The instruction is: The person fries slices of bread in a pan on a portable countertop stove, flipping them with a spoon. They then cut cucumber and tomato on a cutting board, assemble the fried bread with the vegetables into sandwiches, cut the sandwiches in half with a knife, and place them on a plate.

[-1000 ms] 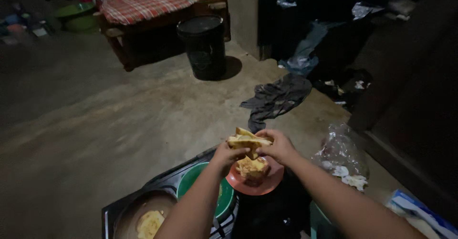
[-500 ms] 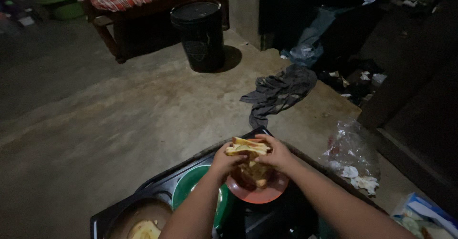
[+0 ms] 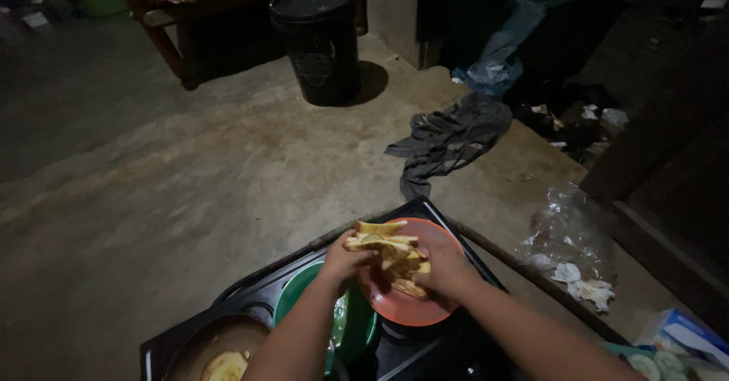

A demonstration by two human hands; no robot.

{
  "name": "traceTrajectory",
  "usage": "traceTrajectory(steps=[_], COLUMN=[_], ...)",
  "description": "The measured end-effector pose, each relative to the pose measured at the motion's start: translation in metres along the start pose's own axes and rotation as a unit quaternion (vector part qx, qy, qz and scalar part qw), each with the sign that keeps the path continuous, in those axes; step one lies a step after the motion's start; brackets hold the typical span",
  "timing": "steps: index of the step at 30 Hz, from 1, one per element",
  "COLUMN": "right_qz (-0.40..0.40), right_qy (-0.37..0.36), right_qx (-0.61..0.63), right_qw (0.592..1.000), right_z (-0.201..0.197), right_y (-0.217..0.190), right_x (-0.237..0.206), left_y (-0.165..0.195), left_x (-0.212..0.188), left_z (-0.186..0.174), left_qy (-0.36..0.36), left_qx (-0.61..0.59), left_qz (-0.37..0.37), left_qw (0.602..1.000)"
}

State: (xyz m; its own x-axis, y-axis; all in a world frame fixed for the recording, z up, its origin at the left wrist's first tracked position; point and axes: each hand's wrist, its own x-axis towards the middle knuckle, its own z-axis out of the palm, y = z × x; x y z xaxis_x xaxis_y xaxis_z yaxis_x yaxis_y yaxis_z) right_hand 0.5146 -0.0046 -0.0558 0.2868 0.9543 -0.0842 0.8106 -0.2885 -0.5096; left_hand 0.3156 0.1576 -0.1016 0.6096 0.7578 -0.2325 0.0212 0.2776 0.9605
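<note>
Both hands, left (image 3: pixel 343 258) and right (image 3: pixel 443 263), grip a stack of yellow fried slices (image 3: pixel 386 246) over a round orange plate (image 3: pixel 408 309); a green plastic bowl (image 3: pixel 343 324) sits beside the left hand, a crumpled grey cloth (image 3: pixel 448 138) beyond. The stack has dropped closer to the plate than a half-second earlier.

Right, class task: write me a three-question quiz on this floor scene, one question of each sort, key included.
1. True or false: both hands hold the stack of yellow slices over the orange plate.
2. What lies nearest the black bucket? A) grey cloth B) green plate C) clear plastic bag
3. What colour is the dish beside the orange plate?

Key: 1 true; 2 A; 3 green.
</note>
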Motion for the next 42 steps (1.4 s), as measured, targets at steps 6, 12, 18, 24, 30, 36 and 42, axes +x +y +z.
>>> traceTrajectory(steps=[6,12,18,24,30,36,42], right_qz=[0.057,0.058,0.1,0.179,0.195,0.227,0.215], right_qy=[-0.041,-0.045,0.0,-0.048,0.02,0.05,0.06], right_qx=[-0.062,-0.07,0.009,0.179,0.123,0.151,0.165], right_qw=[0.996,0.995,0.995,0.966,0.973,0.961,0.961], right_z=[-0.015,-0.003,0.026,0.056,0.038,0.001,-0.023], right_y=[-0.031,-0.024,0.001,0.04,0.075,0.103,0.106], right_x=[-0.007,0.0,0.019,0.046,0.059,0.04,0.021], left_y=[-0.001,0.001,0.002,-0.01,-0.021,-0.017,0.005], left_x=[-0.001,-0.005,-0.003,0.01,0.032,0.034,0.019], left_z=[0.0,-0.003,-0.007,-0.014,-0.017,0.004,0.039], left_qy=[0.001,0.007,0.021,0.014,0.036,-0.016,-0.027], left_qx=[0.006,0.023,0.043,0.01,0.027,-0.026,-0.056], left_qz=[-0.011,-0.002,0.003,0.028,0.045,0.073,0.012], left_qw=[1.0,1.0,0.999,0.999,0.998,0.997,0.998])
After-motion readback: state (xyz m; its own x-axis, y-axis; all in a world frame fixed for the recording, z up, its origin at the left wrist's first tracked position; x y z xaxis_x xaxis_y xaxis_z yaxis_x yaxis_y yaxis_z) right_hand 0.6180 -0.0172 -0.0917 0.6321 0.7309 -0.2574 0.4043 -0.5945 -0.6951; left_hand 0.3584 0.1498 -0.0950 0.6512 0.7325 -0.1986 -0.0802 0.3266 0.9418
